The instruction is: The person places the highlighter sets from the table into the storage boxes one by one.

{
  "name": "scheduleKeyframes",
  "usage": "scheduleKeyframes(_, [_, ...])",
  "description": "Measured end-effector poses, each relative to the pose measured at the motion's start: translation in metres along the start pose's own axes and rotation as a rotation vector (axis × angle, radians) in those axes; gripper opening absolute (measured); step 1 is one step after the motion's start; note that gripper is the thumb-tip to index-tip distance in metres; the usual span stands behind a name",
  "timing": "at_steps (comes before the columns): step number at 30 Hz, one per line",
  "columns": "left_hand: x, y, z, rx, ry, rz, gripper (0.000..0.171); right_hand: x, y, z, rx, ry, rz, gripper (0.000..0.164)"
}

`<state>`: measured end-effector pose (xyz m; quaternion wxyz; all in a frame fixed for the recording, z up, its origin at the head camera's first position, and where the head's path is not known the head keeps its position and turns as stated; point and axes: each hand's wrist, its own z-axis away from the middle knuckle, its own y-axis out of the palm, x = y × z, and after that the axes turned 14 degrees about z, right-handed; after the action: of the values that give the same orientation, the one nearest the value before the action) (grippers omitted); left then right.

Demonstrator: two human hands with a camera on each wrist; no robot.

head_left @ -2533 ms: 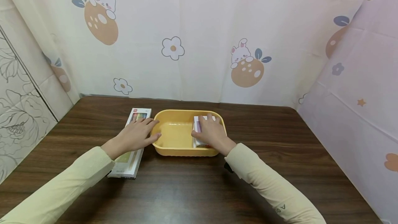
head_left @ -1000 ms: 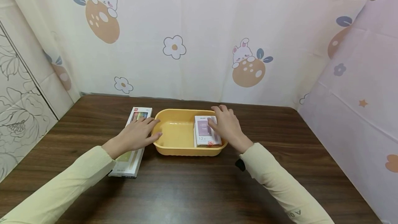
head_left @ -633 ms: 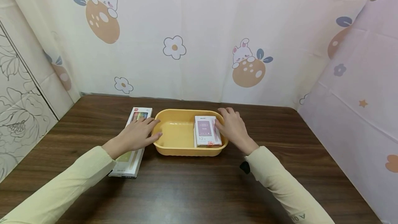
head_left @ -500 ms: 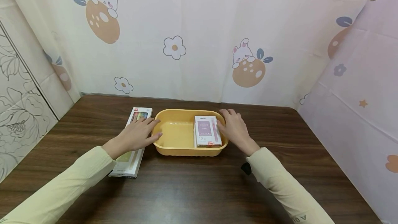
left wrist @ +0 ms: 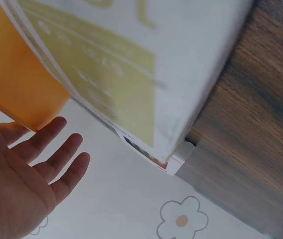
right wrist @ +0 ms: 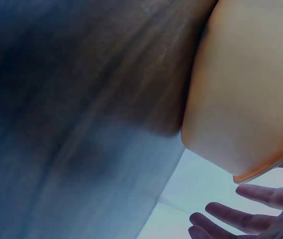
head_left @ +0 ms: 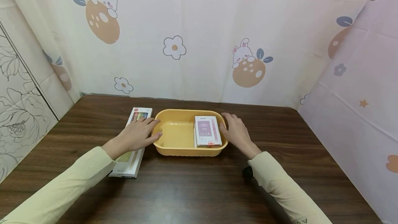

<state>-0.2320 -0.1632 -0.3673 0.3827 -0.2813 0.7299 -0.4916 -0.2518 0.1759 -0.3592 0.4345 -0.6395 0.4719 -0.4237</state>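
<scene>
A yellow plastic basket (head_left: 175, 137) stands in the middle of the table. In its right side lies a white box with a purple panel (head_left: 205, 130), printed with "12". My left hand (head_left: 135, 136) is at the basket's left rim, fingers loosely spread; the left wrist view shows the same hand (left wrist: 27, 174) with its fingers extended. At the right rim is my right hand (head_left: 237, 132), its thumb over the edge. The right wrist view shows that hand's relaxed fingers (right wrist: 251, 216) beside the basket's outer wall (right wrist: 246, 94).
A long white box with colored pencils showing in its window (head_left: 127, 163) lies left of the basket, partly under my left hand and forearm. The dark wooden table (head_left: 186, 189) meets a patterned curtain (head_left: 202, 44) at the back.
My right hand let go of the purple-paneled box in the basket, then drew back to the right rim. The box stayed in place. My left hand has hardly moved.
</scene>
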Motion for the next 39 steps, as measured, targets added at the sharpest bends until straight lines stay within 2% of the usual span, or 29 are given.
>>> scheduleKeyframes(11, [-0.002,-0.001,0.003,-0.015,-0.016,0.001,0.054,-0.003,0.005,0.000,0.008,-0.002,-0.029,0.040])
scheduleKeyframes(22, [0.000,-0.015,0.015,-0.044,-0.043,0.011,0.055,-0.005,0.006,0.000,0.025,-0.020,-0.018,0.041])
scheduleKeyframes(32, [0.006,-0.025,0.033,-0.028,-0.141,-0.054,0.055,-0.004,0.006,0.000,0.020,-0.031,-0.001,0.041])
scheduleKeyframes(39, [0.006,-0.021,0.043,-0.007,-0.192,-0.043,0.056,-0.004,0.007,-0.001,0.016,-0.032,0.011,0.040])
